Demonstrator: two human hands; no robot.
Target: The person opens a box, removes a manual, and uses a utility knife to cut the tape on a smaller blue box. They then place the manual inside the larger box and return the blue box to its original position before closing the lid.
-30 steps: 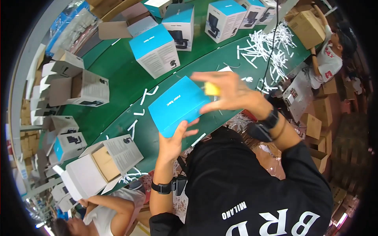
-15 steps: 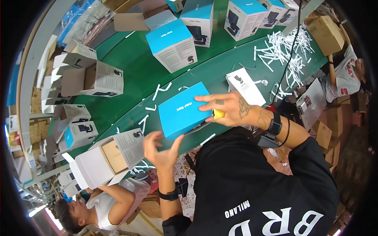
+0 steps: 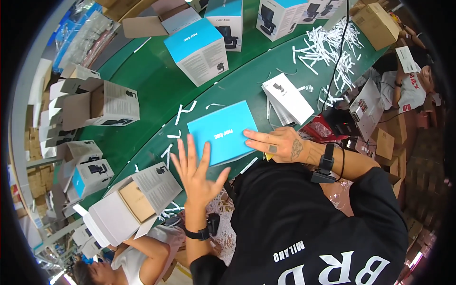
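A box with a blue top (image 3: 223, 135) lies on the green work surface in front of me, its lid down. My left hand (image 3: 197, 178) is open at its near left edge, fingers spread and the fingertips at the blue face. Two outstretched fingers of my right hand (image 3: 280, 145) rest on the box's right edge. The other fingers of that hand curl around a small yellow thing (image 3: 269, 155), mostly hidden under the palm. Right of the box lies a stack of white printed booklets (image 3: 289, 97).
Blue-and-white cartons (image 3: 197, 52) stand beyond on the green conveyor (image 3: 156, 80). An open carton (image 3: 142, 199) with a brown insert sits at my left, by a co-worker in white (image 3: 147, 251). White paper strips (image 3: 327, 47) pile at the far right; a black cable (image 3: 338, 66) hangs there.
The blue-topped box now shows its top face flatter to me. My left hand has spread its fingers and moved onto its edge; my right hand has slid down toward the box's near right side.
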